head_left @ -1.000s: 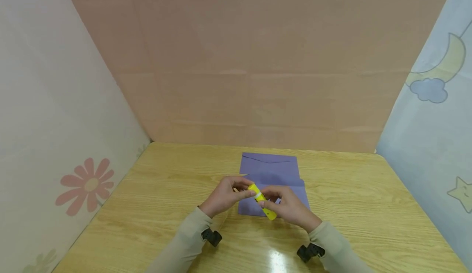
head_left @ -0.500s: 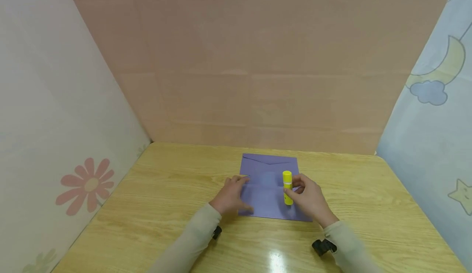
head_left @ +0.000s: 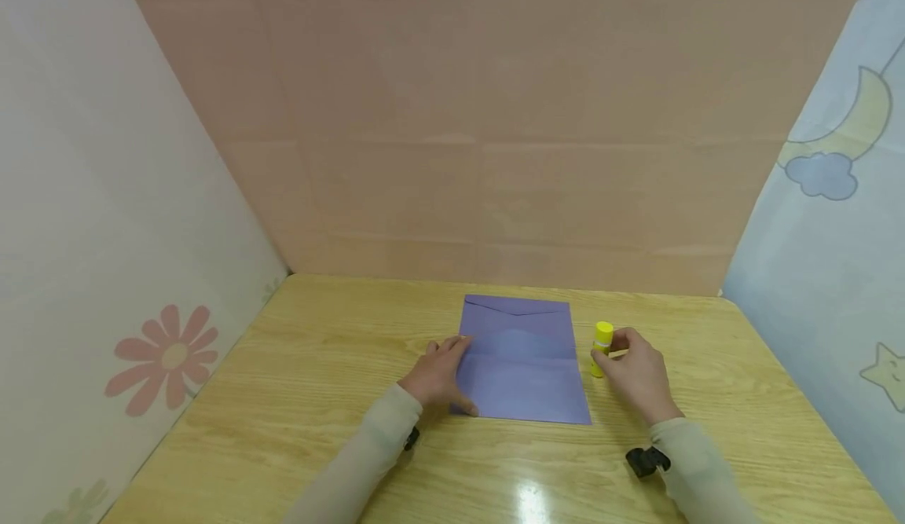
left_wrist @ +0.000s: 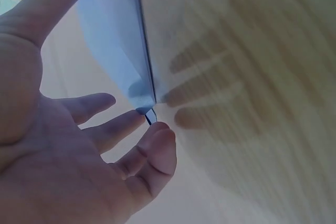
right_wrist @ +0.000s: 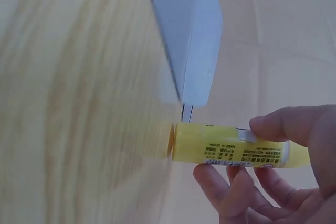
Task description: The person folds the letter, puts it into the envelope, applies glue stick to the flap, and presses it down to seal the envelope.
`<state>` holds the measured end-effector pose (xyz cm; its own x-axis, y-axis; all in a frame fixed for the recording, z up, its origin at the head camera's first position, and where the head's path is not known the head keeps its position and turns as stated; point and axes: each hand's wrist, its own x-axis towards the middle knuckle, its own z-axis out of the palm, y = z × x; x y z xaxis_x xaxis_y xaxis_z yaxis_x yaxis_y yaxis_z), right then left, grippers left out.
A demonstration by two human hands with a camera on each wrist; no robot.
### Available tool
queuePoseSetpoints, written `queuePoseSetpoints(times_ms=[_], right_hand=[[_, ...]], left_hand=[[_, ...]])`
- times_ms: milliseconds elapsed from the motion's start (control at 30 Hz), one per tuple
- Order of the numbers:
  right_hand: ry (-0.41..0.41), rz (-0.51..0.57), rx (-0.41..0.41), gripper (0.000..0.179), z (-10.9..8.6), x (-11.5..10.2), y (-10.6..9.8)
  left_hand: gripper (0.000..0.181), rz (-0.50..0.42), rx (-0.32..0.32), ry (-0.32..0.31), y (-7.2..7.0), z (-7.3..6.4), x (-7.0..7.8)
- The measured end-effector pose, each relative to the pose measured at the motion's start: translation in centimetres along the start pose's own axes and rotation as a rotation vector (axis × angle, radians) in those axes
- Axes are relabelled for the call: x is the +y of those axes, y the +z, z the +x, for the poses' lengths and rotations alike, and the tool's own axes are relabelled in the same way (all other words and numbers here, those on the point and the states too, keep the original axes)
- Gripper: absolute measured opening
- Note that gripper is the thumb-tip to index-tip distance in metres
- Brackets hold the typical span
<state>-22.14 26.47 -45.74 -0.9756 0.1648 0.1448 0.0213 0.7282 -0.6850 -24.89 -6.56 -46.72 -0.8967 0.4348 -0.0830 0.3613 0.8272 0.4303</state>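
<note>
A yellow glue stick (head_left: 602, 349) stands upright at the right of the purple paper, held between the thumb and fingers of my right hand (head_left: 639, 375). Its cap is on, and in the right wrist view the base of the glue stick (right_wrist: 184, 142) is at or just above the tabletop. My left hand (head_left: 440, 375) lies at the left edge of the purple creased sheet (head_left: 526, 390), thumb and fingers spread along it. Beyond this sheet is a purple envelope (head_left: 523, 322) with a V-shaped flap line. In the left wrist view, the fingers (left_wrist: 123, 128) reach the paper's edge.
The wooden table (head_left: 339, 327) spreads out on both sides of the paper. A plain brownish backdrop (head_left: 481, 155) rises at the far edge, with a flower-printed wall (head_left: 170, 194) at the left and a moon-printed wall (head_left: 813, 257) at the right.
Both hands held the glue stick over the paper; then the left hand let go and moved to the sheet's left edge. The right hand carried the glue stick rightward, off the paper.
</note>
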Motion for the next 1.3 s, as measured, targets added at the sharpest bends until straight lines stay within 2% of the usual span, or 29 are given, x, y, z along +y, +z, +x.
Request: queuePoseSetpoints(times_ms=[100, 233, 467, 567, 667, 733, 800, 900, 1033, 1167, 1233, 1300], right_hand=[[0.005, -0.014, 0.013, 0.043, 0.0, 0.4, -0.5], [0.009, -0.029, 0.014, 0.045, 0.1, 0.9, -0.9], [0.043, -0.066, -0.041, 0.048, 0.0, 0.9, -1.4], [0.089, -0.137, -0.140, 0.053, -0.3, 0.7, -1.9], [0.145, -0.200, -0.306, 0.043, -0.8, 0.1, -2.3], [0.148, -0.203, -0.413, 0.034, -1.2, -0.3, -2.2], [0.112, -0.165, -0.477, 0.030, -1.8, -0.8, -1.8], [-0.037, -0.107, -0.498, 0.024, -1.9, -1.4, -0.8], [-0.207, -0.105, -0.416, 0.018, -1.5, -2.5, 0.5], [-0.316, -0.191, -0.303, 0.035, -1.5, -3.6, 1.8], [-0.363, -0.243, -0.279, 0.038, -1.5, -3.9, 2.3], [-0.390, -0.279, -0.291, 0.038, -1.5, -4.0, 2.8]], left_hand=[[0.121, -0.003, 0.005, -0.008, -0.3, -0.2, -0.4], [0.123, -0.002, 0.017, 0.011, -0.5, -0.3, -0.9], [0.129, -0.011, 0.029, 0.046, -0.6, -0.5, -1.4], [0.131, -0.017, 0.026, 0.049, -0.6, -0.5, -1.5], [0.130, -0.013, 0.021, 0.050, -0.6, -0.5, -1.6], [0.127, -0.007, 0.023, 0.050, -0.6, -0.5, -1.6], [0.123, 0.003, 0.028, 0.051, -0.6, -0.5, -1.6], [0.115, 0.009, 0.032, 0.051, -0.7, -0.4, -1.4], [0.103, 0.007, 0.017, 0.042, -0.6, -0.6, -1.2], [0.094, 0.013, -0.008, 0.034, -0.6, -0.8, -1.1], [0.090, 0.027, -0.021, 0.035, -0.7, -0.8, -1.1], [0.087, 0.037, -0.032, 0.040, -0.8, -1.0, -1.0]])
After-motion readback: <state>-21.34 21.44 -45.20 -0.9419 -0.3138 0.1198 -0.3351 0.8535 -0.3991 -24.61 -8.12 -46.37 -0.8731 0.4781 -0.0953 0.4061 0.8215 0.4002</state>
